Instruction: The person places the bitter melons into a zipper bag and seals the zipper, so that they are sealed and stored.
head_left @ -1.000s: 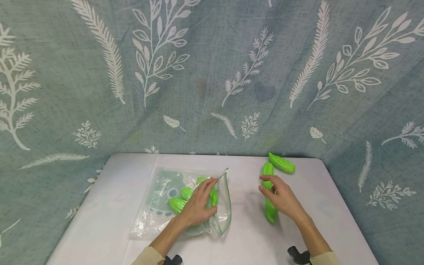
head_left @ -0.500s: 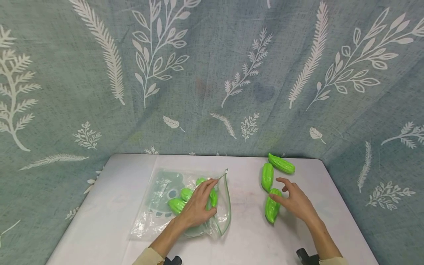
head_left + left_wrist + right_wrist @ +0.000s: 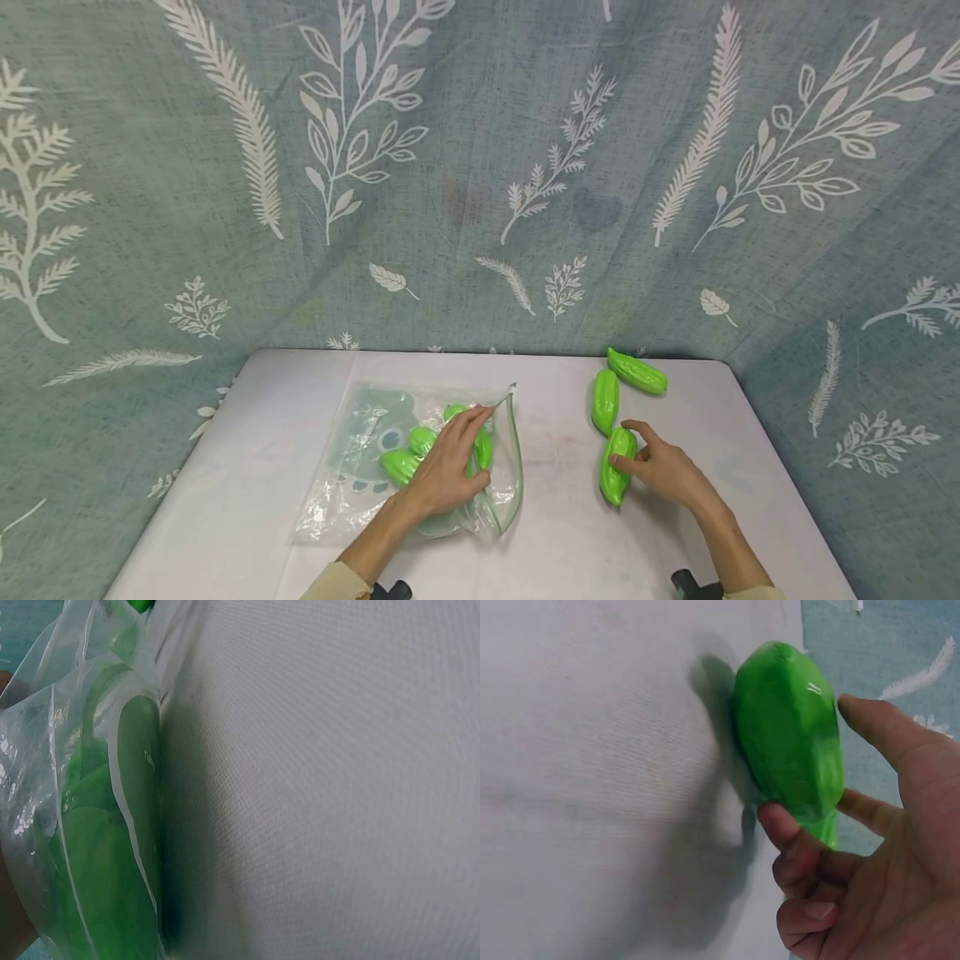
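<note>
My left hand [image 3: 450, 467] holds the mouth edge of a clear zip bag [image 3: 322, 508], fingers at the far side and thumb at the near side. Several green melons [image 3: 400, 465] show inside the bag, partly hidden under the hand. In the left wrist view, the lifted clear plastic [image 3: 37, 780] stands off the white cloth. My right hand [image 3: 671, 471] grips a ridged bright-green bitter melon [image 3: 617, 487] on the table, thumb on its near side and index finger at its far end. In the right wrist view, this bitter melon [image 3: 787, 727] lies between thumb and fingers.
Another bitter melon [image 3: 604, 402] lies just beyond the gripped one, and one more [image 3: 637, 372] lies askew at the back edge. White table [image 3: 555, 533] lies between bag and melons. A leaf-patterned curtain [image 3: 450, 208] hangs behind and at both sides.
My right hand has drawn back to the right from over the farther melon, then closed in on the nearest one with thumb and index finger. My left hand stays at the bag.
</note>
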`<control>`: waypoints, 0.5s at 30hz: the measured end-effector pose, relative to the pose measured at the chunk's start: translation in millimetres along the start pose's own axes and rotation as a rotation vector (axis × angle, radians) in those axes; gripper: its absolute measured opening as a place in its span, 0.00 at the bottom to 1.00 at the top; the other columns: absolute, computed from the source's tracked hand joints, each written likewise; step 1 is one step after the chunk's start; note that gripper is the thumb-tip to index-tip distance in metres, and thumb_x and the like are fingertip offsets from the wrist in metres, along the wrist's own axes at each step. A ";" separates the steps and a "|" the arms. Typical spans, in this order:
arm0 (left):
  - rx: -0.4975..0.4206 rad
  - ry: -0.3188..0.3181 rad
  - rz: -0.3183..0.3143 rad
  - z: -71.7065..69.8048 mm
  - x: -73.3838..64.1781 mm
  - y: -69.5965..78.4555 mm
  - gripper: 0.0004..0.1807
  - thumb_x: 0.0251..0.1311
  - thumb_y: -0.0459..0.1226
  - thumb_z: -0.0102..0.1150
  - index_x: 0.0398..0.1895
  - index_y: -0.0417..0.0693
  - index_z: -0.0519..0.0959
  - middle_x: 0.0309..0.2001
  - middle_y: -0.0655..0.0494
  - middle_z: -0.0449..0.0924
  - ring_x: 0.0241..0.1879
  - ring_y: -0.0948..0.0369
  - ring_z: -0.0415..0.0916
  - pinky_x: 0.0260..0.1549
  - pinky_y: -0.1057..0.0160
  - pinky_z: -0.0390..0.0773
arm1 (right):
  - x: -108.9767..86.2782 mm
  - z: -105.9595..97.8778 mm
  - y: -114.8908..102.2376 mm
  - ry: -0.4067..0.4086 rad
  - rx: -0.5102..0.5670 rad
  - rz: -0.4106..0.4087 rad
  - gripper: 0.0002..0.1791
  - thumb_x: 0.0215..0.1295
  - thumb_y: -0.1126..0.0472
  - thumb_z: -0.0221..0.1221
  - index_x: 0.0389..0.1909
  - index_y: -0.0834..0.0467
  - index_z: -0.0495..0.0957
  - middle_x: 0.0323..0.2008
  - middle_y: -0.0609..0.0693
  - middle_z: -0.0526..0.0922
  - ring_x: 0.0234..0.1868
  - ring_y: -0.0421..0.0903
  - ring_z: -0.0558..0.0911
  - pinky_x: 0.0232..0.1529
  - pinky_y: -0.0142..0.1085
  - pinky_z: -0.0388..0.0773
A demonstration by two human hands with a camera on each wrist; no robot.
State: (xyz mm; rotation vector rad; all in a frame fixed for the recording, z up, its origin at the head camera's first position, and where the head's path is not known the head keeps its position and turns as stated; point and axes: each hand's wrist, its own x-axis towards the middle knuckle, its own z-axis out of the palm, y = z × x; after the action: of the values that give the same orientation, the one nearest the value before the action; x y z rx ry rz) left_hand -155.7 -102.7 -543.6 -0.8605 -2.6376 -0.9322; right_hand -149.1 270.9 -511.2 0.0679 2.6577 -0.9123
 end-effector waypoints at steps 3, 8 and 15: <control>0.004 -0.005 -0.004 -0.3 0.1 0.0 0.52 0.44 0.41 0.62 0.78 0.47 0.57 0.72 0.48 0.61 0.72 0.43 0.60 0.69 0.39 0.62 | 0.4 3.0 0.4 -0.014 -0.006 0.000 0.46 0.62 0.33 0.62 0.75 0.51 0.60 0.40 0.54 0.84 0.38 0.49 0.82 0.35 0.45 0.78; -0.001 -0.022 -0.021 -1.0 0.3 0.1 0.51 0.45 0.41 0.62 0.79 0.48 0.56 0.73 0.49 0.61 0.73 0.44 0.59 0.70 0.40 0.61 | -1.0 4.6 -2.8 -0.010 -0.009 -0.006 0.46 0.62 0.34 0.62 0.75 0.52 0.60 0.37 0.52 0.83 0.35 0.47 0.81 0.31 0.42 0.76; -0.003 -0.033 -0.028 -2.5 0.2 1.0 0.52 0.45 0.41 0.62 0.79 0.47 0.56 0.73 0.49 0.61 0.73 0.44 0.59 0.70 0.41 0.60 | -3.0 4.8 -4.5 -0.011 0.002 -0.011 0.46 0.63 0.35 0.62 0.75 0.54 0.60 0.36 0.51 0.82 0.32 0.47 0.79 0.28 0.40 0.73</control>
State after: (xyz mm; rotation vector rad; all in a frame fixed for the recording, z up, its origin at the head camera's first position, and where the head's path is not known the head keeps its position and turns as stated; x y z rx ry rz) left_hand -155.3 -103.6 -541.0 -0.8492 -2.6839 -0.9363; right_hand -145.6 264.6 -511.1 0.0489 2.6500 -0.9159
